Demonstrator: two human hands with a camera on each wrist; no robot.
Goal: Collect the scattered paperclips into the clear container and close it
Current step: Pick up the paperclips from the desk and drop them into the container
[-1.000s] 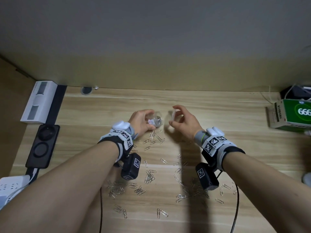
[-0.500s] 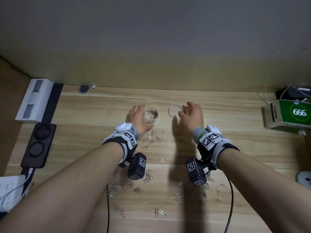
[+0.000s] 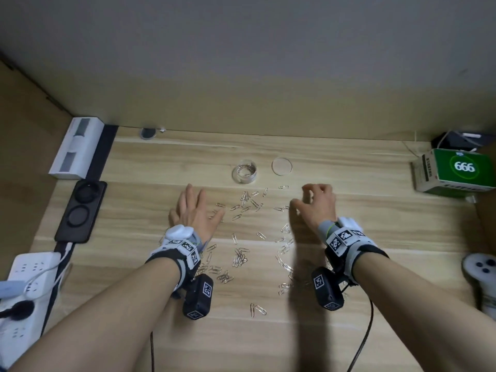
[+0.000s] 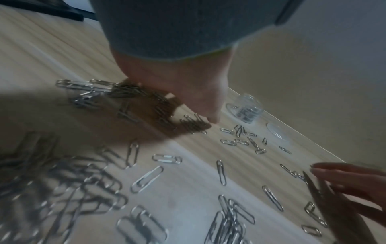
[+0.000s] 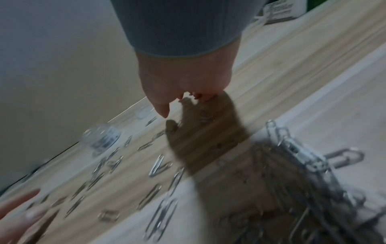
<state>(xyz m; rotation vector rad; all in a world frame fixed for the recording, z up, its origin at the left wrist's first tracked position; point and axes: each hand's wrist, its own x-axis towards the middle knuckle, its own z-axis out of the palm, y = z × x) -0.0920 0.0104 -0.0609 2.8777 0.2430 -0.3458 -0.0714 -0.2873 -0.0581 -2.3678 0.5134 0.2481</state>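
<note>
Comparing with the frame half a second earlier, both hands had withdrawn from the far items toward the person. The left hand [image 3: 197,209] had released the container [image 3: 244,173], and the right hand [image 3: 318,205] had released the lid [image 3: 281,166]; both items stood alone on the worktop [image 3: 375,331].

Left grip: fingers straight and spread, palm down, low over the worktop, holding nothing. Whether it touched the surface could not be told. Right grip: fingers loosely curled with the tips pointing down, holding nothing visible. The right wrist view showed the thumb [image 5: 160,110] and fingertips just above the wood, with a shadow beneath.

The container was clear, round and uncapped, and stood upright beyond the left hand. A few paperclips lay inside it. The lid, a clear disc, lay flat just right of the container, apart from it.

The loose paperclips [image 3: 240,257] remained scattered on the worktop between and in front of the hands, some single and some in small heaps. A cluster lay between the hands, near the container. More lay beneath the wrists.

A green box [image 3: 456,170] marked 666 sat at the right edge. A black pad [image 3: 80,210], a white box [image 3: 76,149] and a power strip [image 3: 24,288] lined the left edge.

Both wrist views were motion-blurred. Near clips in the right wrist view formed a tangled mass whose count could not be read. A white object at the lower right edge of the head view was cut off.
</note>
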